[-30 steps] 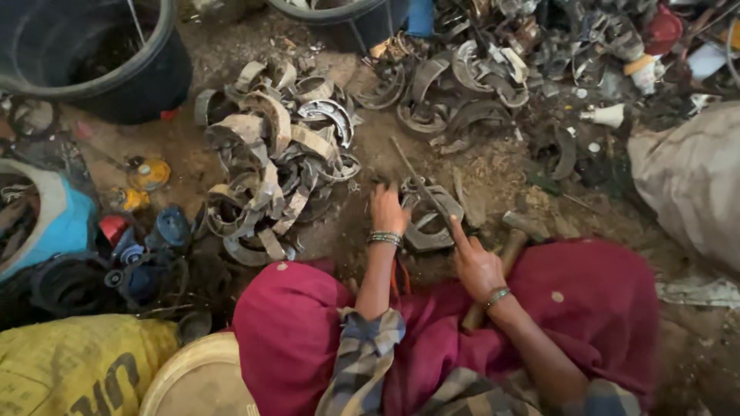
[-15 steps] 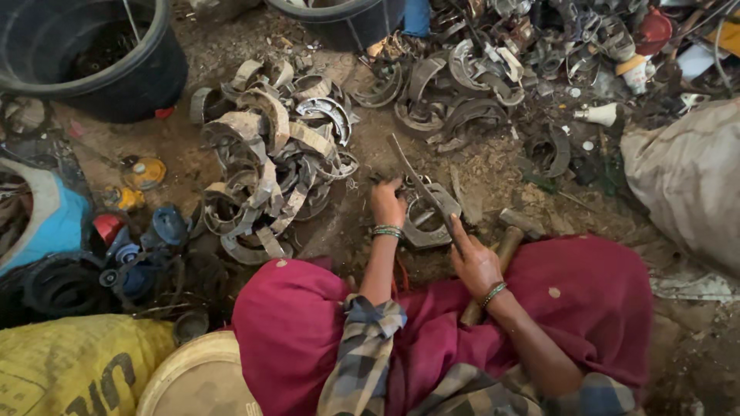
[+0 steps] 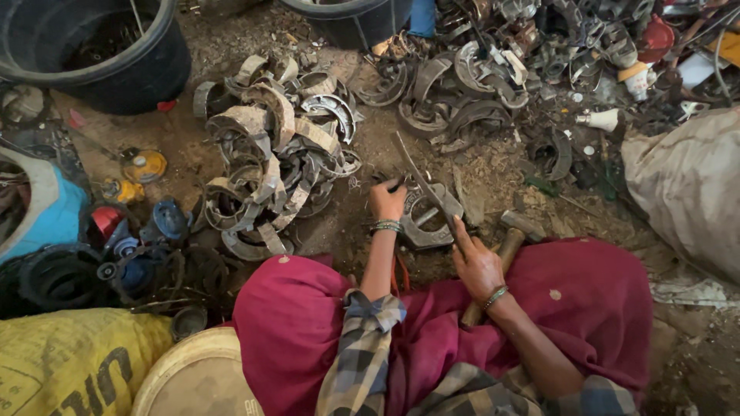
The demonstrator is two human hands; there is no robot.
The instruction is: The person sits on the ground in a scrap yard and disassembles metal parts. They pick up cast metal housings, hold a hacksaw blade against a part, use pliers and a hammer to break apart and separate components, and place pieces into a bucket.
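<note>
L hand (image 3: 387, 200) fingers are curled onto the upper-left edge of a brake shoe (image 3: 426, 218), which is pinned flat on the dirt floor (image 3: 493, 173) just ahead of the knees. R hand (image 3: 476, 266) fingers are clenched round the lower end of a long thin metal blade (image 3: 428, 181); the blade is slanted up-left across the shoe, tip past its top edge. Beaded bangles are worn on both wrists. A wooden-handled hammer (image 3: 505, 245) is laid just beside the R hand, head (image 3: 523, 225) toward the shoe, handle partly hidden under the palm; whether it is touched can't be told.

A magenta cloth (image 3: 293, 323) is draped over the lap, w/ plaid sleeves below. A heap of worn brake shoes (image 3: 270, 158) is piled to the L of the worked shoe, near but apart. More shoes & mixed scrap (image 3: 539, 54) are spread along the top-right. A black tub (image 3: 108, 54) is set top-left, a second one (image 3: 354, 19) at top centre. A grey sack (image 3: 686, 185) lies at R, a yellow sack (image 3: 69, 362) bottom-left, blue & red parts (image 3: 131, 235) in between.
</note>
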